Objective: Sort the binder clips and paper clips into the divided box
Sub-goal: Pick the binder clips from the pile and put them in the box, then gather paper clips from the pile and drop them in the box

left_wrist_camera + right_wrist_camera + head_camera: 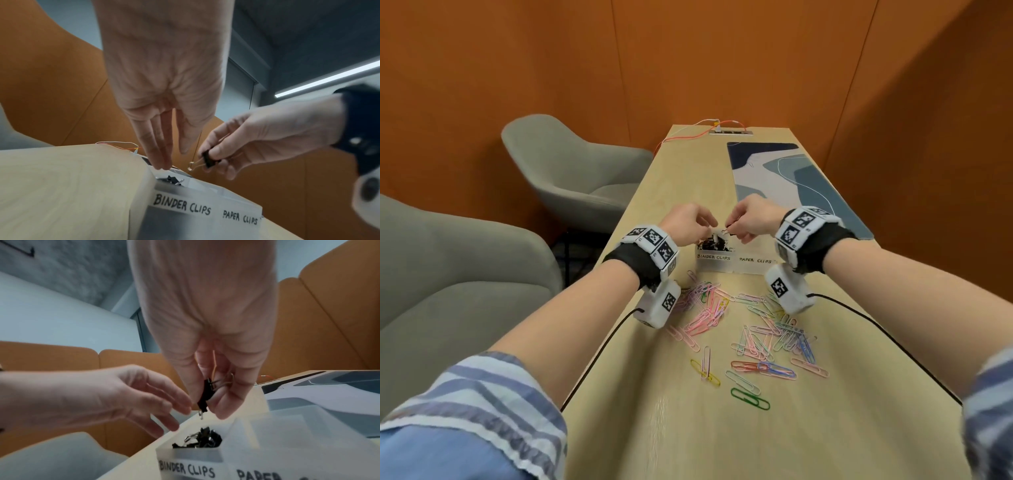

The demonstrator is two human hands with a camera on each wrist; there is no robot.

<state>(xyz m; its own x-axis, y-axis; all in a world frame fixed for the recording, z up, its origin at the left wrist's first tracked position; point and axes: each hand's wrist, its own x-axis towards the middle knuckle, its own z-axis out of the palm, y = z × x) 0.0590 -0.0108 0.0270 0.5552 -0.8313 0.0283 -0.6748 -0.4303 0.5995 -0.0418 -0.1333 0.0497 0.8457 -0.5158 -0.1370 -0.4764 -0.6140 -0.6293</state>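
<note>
A translucent divided box [753,266] [236,200] [257,433] stands mid-table, labelled BINDER CLIPS on its left half and PAPER CLIPS on its right. Black binder clips [711,244] [203,440] fill the left compartment. My right hand [730,230] [205,409] pinches one black binder clip [208,160] [205,393] just above that compartment. My left hand [709,222] [173,159] hovers beside it with straight fingers, holding nothing. Several coloured paper clips [750,329] lie scattered on the table in front of the box. The inside of the right compartment is hidden.
A blue patterned desk mat [791,178] lies behind the box on the right. Two grey armchairs [571,171] [448,274] stand left of the narrow wooden table [688,428]. An orange cable [688,135] runs to a socket strip [730,131] at the far end.
</note>
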